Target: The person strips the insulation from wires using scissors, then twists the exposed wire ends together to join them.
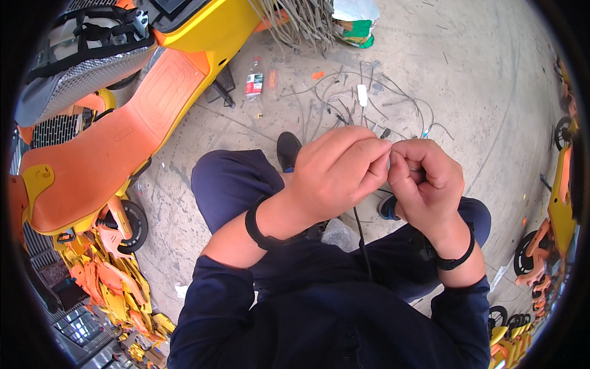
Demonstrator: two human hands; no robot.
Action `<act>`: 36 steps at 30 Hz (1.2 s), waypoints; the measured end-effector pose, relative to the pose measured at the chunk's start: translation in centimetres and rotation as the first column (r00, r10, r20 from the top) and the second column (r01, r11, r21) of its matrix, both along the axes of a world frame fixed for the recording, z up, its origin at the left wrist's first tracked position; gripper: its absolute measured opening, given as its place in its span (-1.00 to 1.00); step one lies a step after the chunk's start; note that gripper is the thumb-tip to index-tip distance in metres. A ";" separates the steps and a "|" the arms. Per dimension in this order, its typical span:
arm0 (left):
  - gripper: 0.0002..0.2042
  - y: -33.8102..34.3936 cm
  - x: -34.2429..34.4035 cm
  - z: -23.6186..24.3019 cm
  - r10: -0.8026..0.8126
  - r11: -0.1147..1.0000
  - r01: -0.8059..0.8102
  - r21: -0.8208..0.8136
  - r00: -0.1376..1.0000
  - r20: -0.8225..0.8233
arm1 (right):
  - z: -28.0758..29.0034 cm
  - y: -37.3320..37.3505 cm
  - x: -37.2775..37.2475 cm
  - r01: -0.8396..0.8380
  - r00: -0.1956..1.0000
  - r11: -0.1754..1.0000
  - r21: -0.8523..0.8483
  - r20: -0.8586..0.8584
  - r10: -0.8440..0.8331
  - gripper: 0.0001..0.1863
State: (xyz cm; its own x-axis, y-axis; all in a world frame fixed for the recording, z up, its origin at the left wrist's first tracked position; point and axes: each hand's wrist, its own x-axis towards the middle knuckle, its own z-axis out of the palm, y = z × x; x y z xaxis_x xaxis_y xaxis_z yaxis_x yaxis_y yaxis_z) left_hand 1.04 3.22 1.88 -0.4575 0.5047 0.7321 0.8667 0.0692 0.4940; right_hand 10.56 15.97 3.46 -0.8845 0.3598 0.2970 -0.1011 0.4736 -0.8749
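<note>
My left hand [338,169] and my right hand [428,175] meet in front of me above the floor, fingertips pinched and nearly touching. Whatever sits between the fingertips is hidden or too small to name. From beneath my left hand a black cable [361,237] runs down toward my lap; whether its upper end is in my fingers cannot be seen. A small black piece [385,133] shows just beyond the fingertips. On the floor past my hands lie loose grey cables [424,111] and a small white plastic piece [362,95].
An orange and yellow vehicle body [141,111] stands at left, with a heap of yellow and orange parts [110,277] below it. A clear bottle [254,80], a cable bundle [301,21] and a white-green sack [356,24] are farther off. More vehicles [556,190] line the right.
</note>
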 end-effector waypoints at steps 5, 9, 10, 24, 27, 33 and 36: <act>-0.82 -0.1 -0.1 0.2 -0.030 0.999 0.025 0.040 0.992 0.123 | 0.1 0.1 0.1 -0.022 1.000 0.999 -0.024 0.003 0.023 -0.89; -0.85 -0.5 0.1 1.0 -0.085 0.996 0.080 0.028 0.951 0.298 | 0.3 0.5 0.1 -0.100 0.995 0.983 -0.153 -0.005 0.101 -0.89; -0.86 -0.5 0.1 1.0 -0.118 0.993 0.106 0.052 0.900 0.420 | 0.3 0.5 0.2 -0.123 0.992 0.973 -0.193 -0.002 0.125 -0.89; -0.86 -0.3 -0.7 0.9 -0.113 0.993 0.117 -0.008 0.970 0.215 | 0.3 0.8 -0.5 -0.055 0.995 0.993 0.105 -0.072 0.063 -0.85; -0.85 -0.3 -0.5 0.6 -0.080 0.996 0.084 -0.023 0.986 0.148 | 0.1 0.6 -0.4 -0.043 0.994 0.989 0.141 -0.095 0.057 -0.84; -0.84 -0.1 -0.1 0.7 -0.071 0.997 0.060 0.051 0.968 0.243 | 0.3 0.4 -0.2 -0.047 0.997 0.995 0.084 -0.061 0.052 -0.85; -0.85 -0.2 0.0 0.7 -0.103 0.993 0.075 0.091 0.927 0.361 | 0.3 0.6 -0.1 -0.067 0.998 0.998 0.002 -0.017 0.067 -0.86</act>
State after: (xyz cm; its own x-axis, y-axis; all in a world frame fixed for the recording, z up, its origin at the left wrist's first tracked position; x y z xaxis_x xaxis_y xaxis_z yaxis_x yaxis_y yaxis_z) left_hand 1.06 3.06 2.60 -0.6557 0.5066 0.5598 0.6265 -0.0487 0.7779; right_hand 10.41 16.53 3.80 -0.9015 0.2991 0.3127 -0.1475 0.4668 -0.8720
